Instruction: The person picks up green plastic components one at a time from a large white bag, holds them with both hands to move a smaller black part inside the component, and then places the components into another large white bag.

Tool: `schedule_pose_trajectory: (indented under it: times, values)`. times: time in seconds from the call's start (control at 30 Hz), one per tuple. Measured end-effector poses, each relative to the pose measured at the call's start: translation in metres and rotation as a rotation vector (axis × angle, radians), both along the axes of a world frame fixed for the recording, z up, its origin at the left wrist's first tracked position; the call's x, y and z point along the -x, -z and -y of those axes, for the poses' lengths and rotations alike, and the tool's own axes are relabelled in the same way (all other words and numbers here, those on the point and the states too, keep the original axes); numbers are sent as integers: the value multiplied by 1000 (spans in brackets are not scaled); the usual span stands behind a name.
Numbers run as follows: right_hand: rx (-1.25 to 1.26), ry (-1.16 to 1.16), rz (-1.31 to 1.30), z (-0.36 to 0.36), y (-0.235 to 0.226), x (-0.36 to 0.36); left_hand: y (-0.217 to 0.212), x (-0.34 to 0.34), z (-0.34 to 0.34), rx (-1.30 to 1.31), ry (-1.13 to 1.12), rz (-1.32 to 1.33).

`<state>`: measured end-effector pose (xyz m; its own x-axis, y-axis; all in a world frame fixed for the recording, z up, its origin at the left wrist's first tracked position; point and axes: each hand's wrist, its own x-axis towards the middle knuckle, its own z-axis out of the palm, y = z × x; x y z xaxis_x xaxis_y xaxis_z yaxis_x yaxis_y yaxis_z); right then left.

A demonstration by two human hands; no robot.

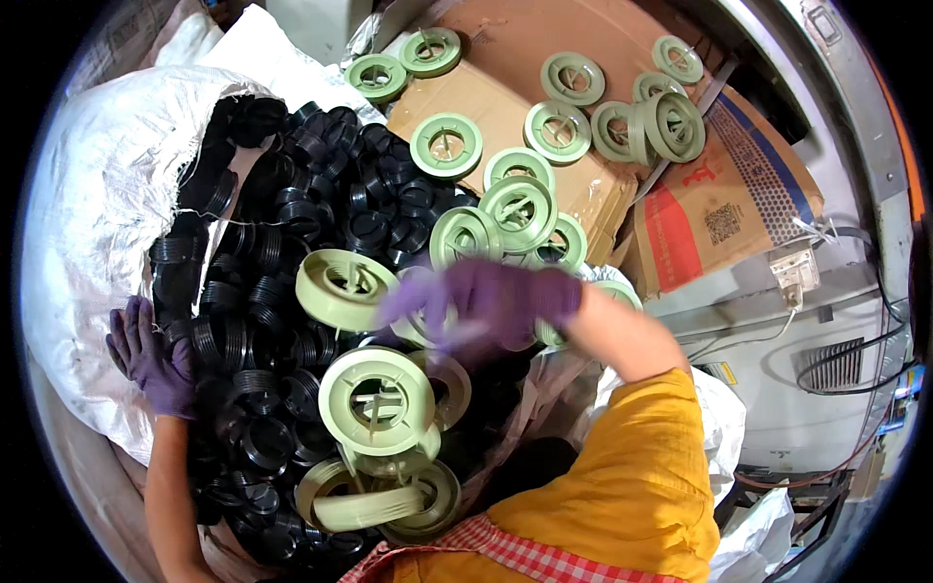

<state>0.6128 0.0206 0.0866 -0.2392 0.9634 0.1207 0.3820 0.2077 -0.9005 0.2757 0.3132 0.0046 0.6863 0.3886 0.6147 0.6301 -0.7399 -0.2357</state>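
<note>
— While your right hand (pixel 486 306) sweeps across the heap, what is it actually gripping?

— I cannot tell. It's smeared by motion; the purple-gloved fingers look curled over something pale, probably the rim of a green spool (pixel 428 316) just under your palm, but whether you're pinching it or only brushing it doesn't show.

— And your left hand (pixel 155 355)?

— Its fingers are pressed onto the black threaded rings (pixel 262 291) at the edge of the white woven sack (pixel 87 223), spread rather than pinched. From how it sits, I'd judge you're bracing the sack's lip so the rings don't spill toward you.

— Where are the spools relative to my grip?

— One tilted spool (pixel 345 287) lies just left of your right hand, on the rings. A larger one, face up (pixel 377 400), sits below that hand, nearer your body, with more stacked beneath it. Beyond your knuckles, several lean against each other, and farther still others lie scattered on the flattened cardboard (pixel 505 49).

— Why would they sit like that?

— My guess: the cardboard gives a flat place away from the rings, so the green stays apart from the black.

— What's hidden?

— Your yellow sleeve (pixel 632 466) covers the near right of the pile, the sack's depth can't be seen, and the spools under your hand are mostly blocked.
</note>
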Motion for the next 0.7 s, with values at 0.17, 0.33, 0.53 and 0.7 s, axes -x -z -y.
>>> schedule_pose_trajectory:
  times: [0.17,0.33,0.53,0.7]
  values:
    - [-17,1389,1148,40,61,-237,-3,-11,1,-7,-1,-36]
    - [487,1691,904,55,72,-282,2,1,-5,-27,7,-79]
    - [593,1725,869,43,96,-311,0,8,-8,-52,31,-134]
    - [784,1659,647,29,94,-306,2,8,-9,-69,39,-137]
